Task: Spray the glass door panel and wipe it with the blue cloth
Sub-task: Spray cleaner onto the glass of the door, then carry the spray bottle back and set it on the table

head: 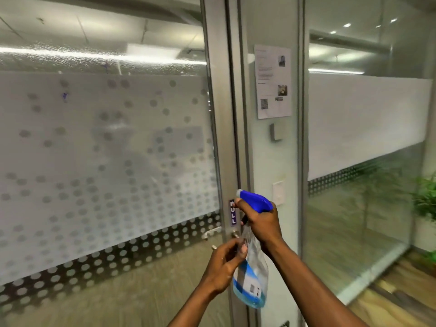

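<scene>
The right hand (260, 223) grips the neck of a spray bottle (251, 277), fingers curled round the trigger under its blue head (256, 200), nozzle aimed left at the door (106, 149). The left hand (224, 267) is half closed, fingertips touching the bottle's clear body; blue liquid sits low in it. The frosted, dotted door fills the left, with a "PULL" label (232, 212) on its frame. A paper notice (272, 81) hangs on the panel to the right.

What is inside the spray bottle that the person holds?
The spray bottle holds blue liquid only in its lower part; the upper part looks empty. The label and the left hand cover part of it.
</scene>
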`<state>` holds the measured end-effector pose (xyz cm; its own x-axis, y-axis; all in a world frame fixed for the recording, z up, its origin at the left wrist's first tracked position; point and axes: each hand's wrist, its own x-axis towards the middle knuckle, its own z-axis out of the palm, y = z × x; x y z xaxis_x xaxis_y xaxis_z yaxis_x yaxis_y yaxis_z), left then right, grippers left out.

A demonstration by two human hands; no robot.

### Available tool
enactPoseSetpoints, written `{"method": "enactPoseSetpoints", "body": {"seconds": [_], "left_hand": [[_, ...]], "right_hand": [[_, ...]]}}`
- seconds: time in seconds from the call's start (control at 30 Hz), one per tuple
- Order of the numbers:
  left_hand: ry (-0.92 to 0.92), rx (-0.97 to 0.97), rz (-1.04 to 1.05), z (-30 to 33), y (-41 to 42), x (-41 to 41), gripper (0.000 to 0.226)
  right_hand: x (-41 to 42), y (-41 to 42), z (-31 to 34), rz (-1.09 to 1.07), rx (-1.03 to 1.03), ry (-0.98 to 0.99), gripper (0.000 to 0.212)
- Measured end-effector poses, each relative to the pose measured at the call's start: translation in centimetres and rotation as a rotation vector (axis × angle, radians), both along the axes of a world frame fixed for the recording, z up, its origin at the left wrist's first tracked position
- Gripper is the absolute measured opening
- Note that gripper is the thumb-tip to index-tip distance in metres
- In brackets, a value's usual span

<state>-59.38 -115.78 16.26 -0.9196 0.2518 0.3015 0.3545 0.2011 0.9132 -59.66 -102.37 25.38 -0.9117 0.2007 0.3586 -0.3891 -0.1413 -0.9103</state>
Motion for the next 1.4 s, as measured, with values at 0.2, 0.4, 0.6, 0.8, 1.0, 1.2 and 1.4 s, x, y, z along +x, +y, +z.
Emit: {"method": "enactPoseSetpoints", "body": {"seconds": [0.2,0.4,0.6,0.8,1.0,1.2,1.4], "left_hand": [[-0.046,-0.004,-0.128,-1.4,12.0,4.0,0.039],[-0.045,0.185,-0.067,-2.1,15.8,4.1,0.048],[-0.093,0.17,-0.281,-3.7,27.4,9.6,0.036],[-0.206,0.201,-0.476,-5.7,37.6,15.3,0.032],[-0.231,0.154,-0.59,-7.9,47.2,19.7,0.03],[-0.199,0.056,-0.71,-9.6,57.1,22.4,0.038],[-0.23,-0.026,-0.865,-11.8,68.7,24.8,0.029]], "right_hand": [[3.8,13.0,-2.2,-0.061,0.022,-0.013,0.038],[6.9,17.7,-4.5,-0.037,0.247,0.017,0.023],[15.1,29.3,-8.9,-0.252,0.357,-0.011,0.022],[22.8,39.0,-11.2,-0.369,0.358,-0.074,0.021],[29.8,47.6,-13.5,-0.514,0.328,-0.168,0.021],[35.6,55.1,-15.3,-0.674,0.296,-0.265,0.017],[40.3,63.8,-16.5,-0.821,0.314,-0.353,0.022]]}}
